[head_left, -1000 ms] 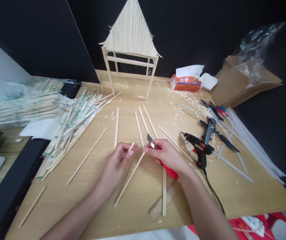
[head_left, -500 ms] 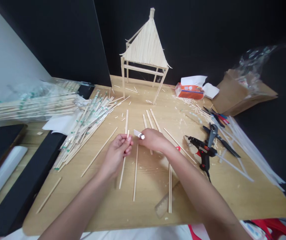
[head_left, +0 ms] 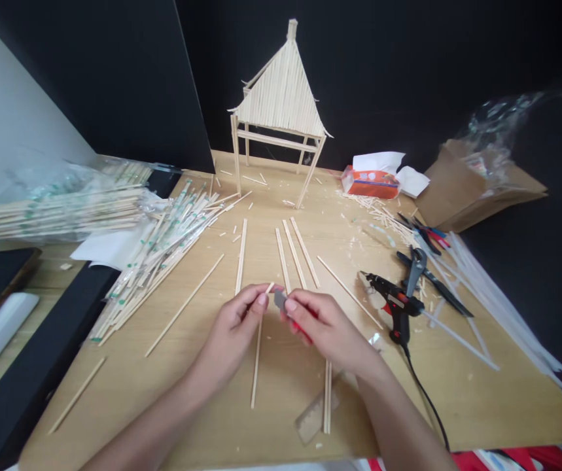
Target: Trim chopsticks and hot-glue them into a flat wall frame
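Observation:
Between the thumb and fingers of my left hand (head_left: 235, 327) is a thin wooden stick (head_left: 270, 288). Only its tip shows above the fingers; the rest is hidden. My right hand (head_left: 327, 325) grips a utility knife with a red handle and a grey blade (head_left: 280, 299). That blade is close beside the stick's tip; whether they touch, I cannot tell. Under my hands another bamboo stick (head_left: 256, 369) lies on the table. Several sticks (head_left: 294, 252) lie beyond my hands, and a pair (head_left: 328, 399) lies below my right wrist beside a clear ruler (head_left: 310, 418).
A stick-built house model (head_left: 281, 91) stands at the back. Bagged sticks (head_left: 158, 255) are piled on the left. A glue gun (head_left: 396, 297) with its cord, pliers (head_left: 440, 284), glue sticks (head_left: 501, 301), a tissue pack (head_left: 371, 183) and a paper bag (head_left: 477, 186) are on the right.
My right hand has turned, bringing the knife blade beside the stick held in my left hand. Both hands are lower in view, and the whole view has shifted slightly.

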Available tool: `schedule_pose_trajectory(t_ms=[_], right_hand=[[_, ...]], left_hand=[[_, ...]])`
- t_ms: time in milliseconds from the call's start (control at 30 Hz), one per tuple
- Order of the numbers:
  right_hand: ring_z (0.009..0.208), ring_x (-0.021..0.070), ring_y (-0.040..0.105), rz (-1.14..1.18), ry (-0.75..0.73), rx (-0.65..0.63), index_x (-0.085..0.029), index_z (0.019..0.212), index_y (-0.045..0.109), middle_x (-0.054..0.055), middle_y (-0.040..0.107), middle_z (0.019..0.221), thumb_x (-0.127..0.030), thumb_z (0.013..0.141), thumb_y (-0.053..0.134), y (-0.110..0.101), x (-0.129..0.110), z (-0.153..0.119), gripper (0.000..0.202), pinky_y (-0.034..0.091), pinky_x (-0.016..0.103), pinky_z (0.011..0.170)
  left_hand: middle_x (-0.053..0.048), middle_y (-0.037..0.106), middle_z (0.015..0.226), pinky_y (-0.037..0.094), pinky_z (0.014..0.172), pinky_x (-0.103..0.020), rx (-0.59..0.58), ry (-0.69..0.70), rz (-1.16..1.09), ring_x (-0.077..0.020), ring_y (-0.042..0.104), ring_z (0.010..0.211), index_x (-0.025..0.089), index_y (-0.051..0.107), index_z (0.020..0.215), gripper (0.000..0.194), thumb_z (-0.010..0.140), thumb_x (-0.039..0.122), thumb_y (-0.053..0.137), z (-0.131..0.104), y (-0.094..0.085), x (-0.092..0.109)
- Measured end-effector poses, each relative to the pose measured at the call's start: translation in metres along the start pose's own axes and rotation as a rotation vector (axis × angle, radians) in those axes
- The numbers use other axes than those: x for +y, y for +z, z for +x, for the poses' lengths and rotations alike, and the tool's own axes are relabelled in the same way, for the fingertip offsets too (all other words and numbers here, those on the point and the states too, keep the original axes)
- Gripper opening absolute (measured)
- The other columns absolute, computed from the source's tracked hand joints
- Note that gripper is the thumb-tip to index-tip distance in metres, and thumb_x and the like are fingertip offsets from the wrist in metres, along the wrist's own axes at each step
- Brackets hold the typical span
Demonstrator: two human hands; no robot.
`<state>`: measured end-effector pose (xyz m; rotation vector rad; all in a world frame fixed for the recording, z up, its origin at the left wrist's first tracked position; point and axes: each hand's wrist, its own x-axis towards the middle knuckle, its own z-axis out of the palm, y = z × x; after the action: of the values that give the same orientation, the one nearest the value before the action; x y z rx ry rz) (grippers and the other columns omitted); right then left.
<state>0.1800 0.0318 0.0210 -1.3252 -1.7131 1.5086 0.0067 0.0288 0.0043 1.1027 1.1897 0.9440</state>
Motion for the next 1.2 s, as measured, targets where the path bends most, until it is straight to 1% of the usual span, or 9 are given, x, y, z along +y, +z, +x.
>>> schedule_pose_trajectory(t_ms=[133, 233, 300, 467, 667, 833, 900, 1067, 1200], right_hand=[[0.058, 0.0093, 0.048, -0.104, -0.083, 0.032, -0.020, 0.082, 0.055, -0.004, 0.052, 0.065, -0.035, 0.097, 0.037, 0.007, 0.001, 0.000, 0.028, 0.035, 0.022, 0.060], [0.059, 0.0101, 0.050, -0.153, -0.086, 0.034, -0.020, 0.078, 0.052, -0.004, 0.053, 0.064, -0.034, 0.097, 0.036, 0.004, 0.003, 0.000, 0.028, 0.034, 0.023, 0.061], [0.058, 0.0100, 0.050, -0.170, -0.085, 0.035, -0.020, 0.077, 0.050, -0.004, 0.053, 0.063, -0.033, 0.097, 0.035, 0.002, 0.003, 0.000, 0.029, 0.033, 0.023, 0.060], [0.056, 0.0097, 0.048, -0.194, -0.064, 0.022, -0.020, 0.076, 0.051, -0.004, 0.052, 0.061, -0.033, 0.097, 0.036, -0.001, 0.001, -0.003, 0.028, 0.031, 0.022, 0.057], [0.055, 0.0096, 0.046, -0.155, -0.051, 0.026, -0.020, 0.073, 0.049, -0.004, 0.050, 0.060, -0.032, 0.097, 0.037, 0.000, -0.001, -0.003, 0.029, 0.032, 0.022, 0.056], [0.055, 0.0093, 0.045, -0.109, -0.054, 0.023, -0.020, 0.074, 0.050, -0.004, 0.050, 0.062, -0.032, 0.096, 0.038, 0.003, -0.002, -0.002, 0.028, 0.032, 0.022, 0.056], [0.054, 0.0090, 0.045, -0.080, -0.049, 0.014, -0.021, 0.075, 0.050, -0.005, 0.050, 0.061, -0.032, 0.097, 0.037, 0.004, -0.002, -0.002, 0.028, 0.033, 0.021, 0.057], [0.058, 0.0098, 0.050, -0.067, -0.038, 0.029, -0.022, 0.076, 0.051, -0.004, 0.051, 0.062, -0.033, 0.097, 0.035, 0.007, -0.003, -0.004, 0.029, 0.035, 0.021, 0.059], [0.059, 0.0106, 0.051, -0.108, -0.044, 0.071, -0.022, 0.077, 0.055, -0.004, 0.053, 0.062, -0.032, 0.096, 0.037, 0.008, -0.005, -0.005, 0.028, 0.036, 0.022, 0.060]], left_hand=[[-0.004, 0.062, 0.092, 0.043, 0.069, -0.024, -0.080, 0.032, 0.042, -0.0166, 0.054, 0.080, 0.022, 0.066, 0.106, 0.028, 0.087, 0.037, 0.052, -0.003, 0.005, -0.002], [-0.004, 0.060, 0.097, 0.042, 0.083, -0.026, -0.120, 0.079, 0.125, -0.0185, 0.054, 0.093, 0.023, 0.066, 0.105, 0.025, 0.090, 0.034, 0.048, -0.005, 0.005, -0.001], [-0.004, 0.059, 0.098, 0.040, 0.087, -0.027, -0.149, 0.105, 0.193, -0.0192, 0.052, 0.098, 0.025, 0.064, 0.109, 0.026, 0.091, 0.032, 0.046, -0.007, 0.005, 0.001], [-0.004, 0.056, 0.099, 0.041, 0.084, -0.026, -0.200, 0.102, 0.257, -0.0197, 0.051, 0.103, 0.029, 0.056, 0.123, 0.032, 0.092, 0.030, 0.044, -0.011, 0.004, 0.003], [-0.001, 0.053, 0.085, 0.041, 0.082, -0.025, -0.176, 0.165, 0.282, -0.0160, 0.055, 0.088, 0.027, 0.064, 0.107, 0.025, 0.092, 0.027, 0.045, -0.008, 0.005, 0.000], [-0.002, 0.055, 0.085, 0.042, 0.073, -0.024, -0.145, 0.151, 0.266, -0.0167, 0.055, 0.084, 0.027, 0.065, 0.108, 0.024, 0.090, 0.027, 0.050, -0.008, 0.005, -0.003], [-0.002, 0.055, 0.081, 0.042, 0.069, -0.023, -0.132, 0.174, 0.296, -0.0161, 0.055, 0.079, 0.026, 0.068, 0.103, 0.022, 0.089, 0.026, 0.051, -0.008, 0.004, -0.003], [0.000, 0.055, 0.072, 0.038, 0.061, -0.022, -0.102, 0.246, 0.361, -0.0131, 0.051, 0.066, 0.025, 0.071, 0.079, 0.019, 0.088, 0.023, 0.054, -0.008, 0.001, 0.000], [0.001, 0.055, 0.065, 0.037, 0.056, -0.022, -0.050, 0.251, 0.362, -0.0124, 0.047, 0.058, 0.024, 0.070, 0.070, 0.020, 0.085, 0.024, 0.057, -0.008, 0.002, 0.001]])
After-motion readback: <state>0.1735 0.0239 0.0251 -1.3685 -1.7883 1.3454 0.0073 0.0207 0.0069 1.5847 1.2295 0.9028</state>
